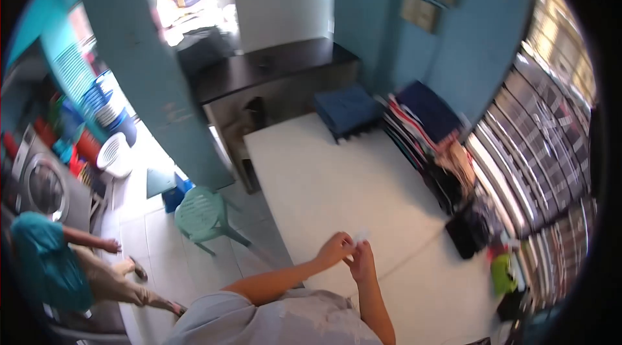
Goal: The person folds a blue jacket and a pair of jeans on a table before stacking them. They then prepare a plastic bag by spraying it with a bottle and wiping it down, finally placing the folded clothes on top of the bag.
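Both my hands meet above the near part of a white table (285, 170). My left hand (335, 250) has its fingers pinched together, touching the other hand. Close against it, my right hand (361, 262) is also closed, with its fingertips pointing up. A small whitish, partly see-through piece (360, 236) shows at the fingertips of my right hand; it looks like thin plastic or paper, too blurred to name. Whether my left fingers grip it too is hidden.
A folded blue cloth (348, 110) and a stack of folded clothes (424, 121) lie at the table's far side. Checked fabric (538, 131) hangs along the right. A green stool (202, 214) stands left; a person in a teal top (48, 261) walks beyond it, near a washing machine (48, 183).
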Demonstrator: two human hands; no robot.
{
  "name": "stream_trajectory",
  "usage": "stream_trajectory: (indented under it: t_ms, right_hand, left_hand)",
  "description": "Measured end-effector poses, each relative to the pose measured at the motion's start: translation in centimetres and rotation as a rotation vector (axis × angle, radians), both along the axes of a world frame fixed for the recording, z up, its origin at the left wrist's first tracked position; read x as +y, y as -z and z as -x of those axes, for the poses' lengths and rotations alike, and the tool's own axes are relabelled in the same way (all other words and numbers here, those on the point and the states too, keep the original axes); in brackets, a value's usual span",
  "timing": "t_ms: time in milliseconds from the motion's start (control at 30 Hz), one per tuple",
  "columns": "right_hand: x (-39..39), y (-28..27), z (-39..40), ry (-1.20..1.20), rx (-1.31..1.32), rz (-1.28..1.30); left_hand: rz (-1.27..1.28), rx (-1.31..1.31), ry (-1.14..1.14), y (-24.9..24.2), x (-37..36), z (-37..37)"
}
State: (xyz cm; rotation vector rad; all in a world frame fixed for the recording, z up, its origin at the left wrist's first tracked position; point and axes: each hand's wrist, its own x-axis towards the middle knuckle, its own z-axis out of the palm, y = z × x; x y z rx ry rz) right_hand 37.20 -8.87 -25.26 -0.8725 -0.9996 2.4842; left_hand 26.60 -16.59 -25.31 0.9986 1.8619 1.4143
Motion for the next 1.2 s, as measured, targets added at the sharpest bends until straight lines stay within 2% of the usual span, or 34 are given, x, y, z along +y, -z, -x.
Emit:
stream_trajectory:
  t_ms: [67, 433, 533, 633, 767, 800, 833, 867, 933, 1033, 1133, 1200]
  right_hand:
    - [-0.3, -0.4, -0.4, 0.004, -0.015, 0.002]
    - [1.7, 0.4, -2.3, -0.033, 0.039, 0.04]
    - [2.3, 0.1, -3.1, -0.018, 0.035, 0.055]
    - [2.9, 0.5, -4.4, 0.004, 0.032, 0.072]
    - [3.5, 1.7, -6.2, 0.069, 0.073, 0.113]
    - [3.7, 2.4, -7.1, 0.116, 0.072, 0.132]
    - [3.7, 3.0, -7.8, 0.163, 0.051, 0.147]
    - [3.7, 3.1, -8.2, 0.218, 0.033, 0.165]
    - [3.4, 2.7, -9.1, 0.314, 0.047, 0.174]
    - [1.7, 3.2, -10.3, 0.488, 0.057, 0.194]
    - [-1.0, 3.2, -11.2, 0.604, 0.149, 0.258]
    - [-2.9, 4.9, -11.5, 0.717, 0.128, 0.242]
  left_hand:
    - [0.087, -0.029, -0.019, -1.1, 0.1, -0.5]
    - [0.062, -0.109, 0.039, -0.5, 0.7, -1.6]
    - [0.037, -0.184, 0.065, -0.7, 1.3, -2.3]
    - [0.151, -0.299, 0.082, -2.3, 2.1, -3.2]
    - [0.121, -0.085, 0.108, 1.1, 3.8, -3.2]
    - [0.085, -0.039, 0.155, 1.4, 4.4, -3.2]
    - [0.124, -0.118, 0.181, 1.7, 4.9, -3.5]
    - [0.174, -0.191, 0.213, -0.1, 5.6, -3.6]
    - [0.197, -0.172, 0.376, -1.8, 7.0, -3.6]
    - [0.248, -0.262, 0.651, -2.6, 8.1, -3.6]
    - [0.329, -0.348, 0.884, -5.4, 8.2, -5.1]
    - [0.289, -0.396, 1.08, -5.4, 7.9, -5.9]
